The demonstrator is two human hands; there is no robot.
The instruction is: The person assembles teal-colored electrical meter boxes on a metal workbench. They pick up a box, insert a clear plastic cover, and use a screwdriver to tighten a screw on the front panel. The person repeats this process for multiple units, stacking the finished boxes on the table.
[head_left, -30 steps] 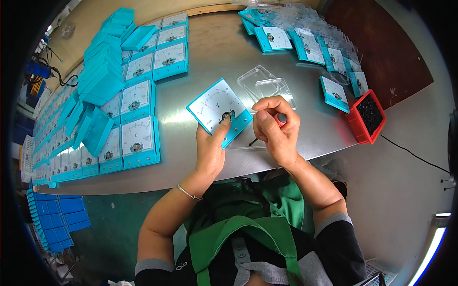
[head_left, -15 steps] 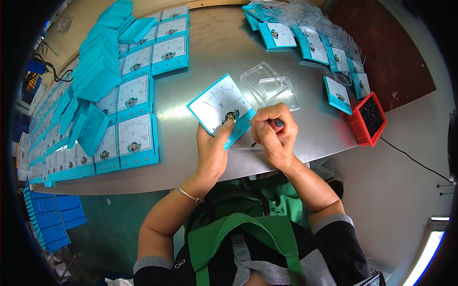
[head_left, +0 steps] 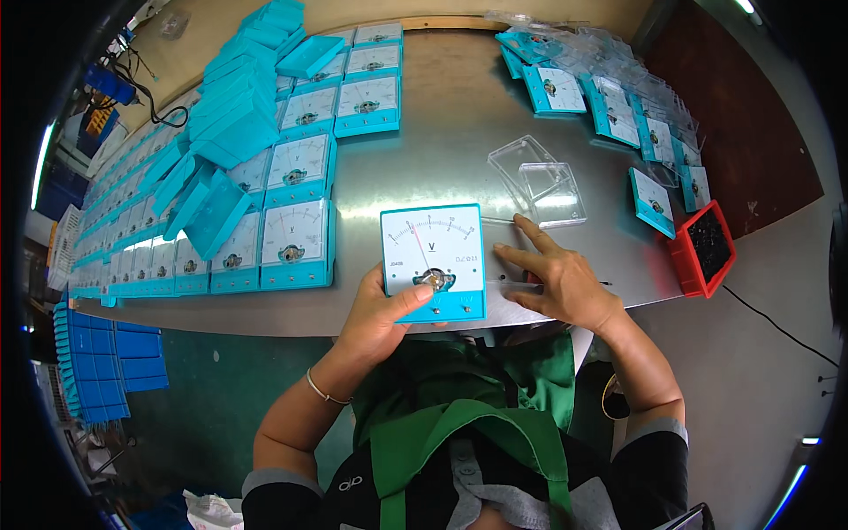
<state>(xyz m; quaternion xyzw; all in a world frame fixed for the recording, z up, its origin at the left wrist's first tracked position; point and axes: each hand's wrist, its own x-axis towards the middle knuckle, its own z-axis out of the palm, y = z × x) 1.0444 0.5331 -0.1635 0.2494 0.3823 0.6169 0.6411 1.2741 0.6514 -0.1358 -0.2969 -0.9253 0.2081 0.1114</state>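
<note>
My left hand [head_left: 378,316] holds a voltmeter [head_left: 431,231] by its lower left corner. The meter has a white dial face, a thin red needle and a teal base, and its front has no clear cover. My left thumb rests by the metal pivot assembly at the dial's lower middle. Low over the bench, my right hand [head_left: 572,284] is open with its fingers spread, just right of the meter. A thin tool, partly hidden, lies beneath that hand. Two clear plastic covers [head_left: 558,210] overlap beyond my right fingertips.
Rows of teal voltmeters [head_left: 296,231] fill the left of the metal bench [head_left: 442,115], with teal cases [head_left: 234,132] piled on them. More meters [head_left: 654,201] and clear covers stand at the far right. A red bin [head_left: 687,268] of small black parts sits at the right edge.
My right hand has let go of the red-and-black-handled screwdriver and spread its fingers. The voltmeter in my left hand has turned from tilted to nearly square. The whole view has shifted.
</note>
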